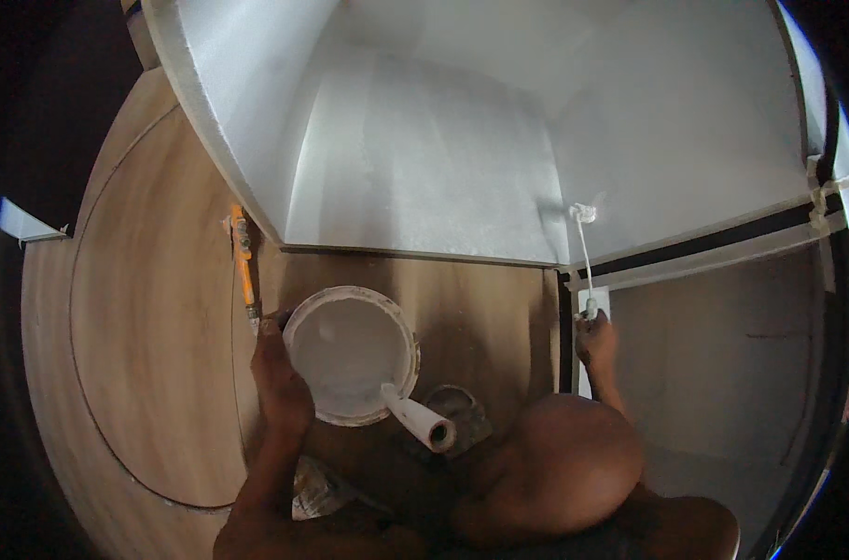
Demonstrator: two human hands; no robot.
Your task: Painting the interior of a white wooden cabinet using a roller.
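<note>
At the left, my left hand is closed at the lower end of a slim orange tool, which points away from me; its exact kind is unclear. The hand is close beside the rim of a round bucket holding whitish paint. A white tube-like handle leans out of the bucket toward me. On the right, my right hand grips a mini paint roller by its handle. Its thin rod reaches up to a white head, which meets the lower corner of the white wall panels.
Tall white panels form a corner ahead. Wood-patterned flooring with a curved seam lies left. A dark container stands near the bucket, and crumpled plastic lies by my left forearm. My bent knee rises at lower right.
</note>
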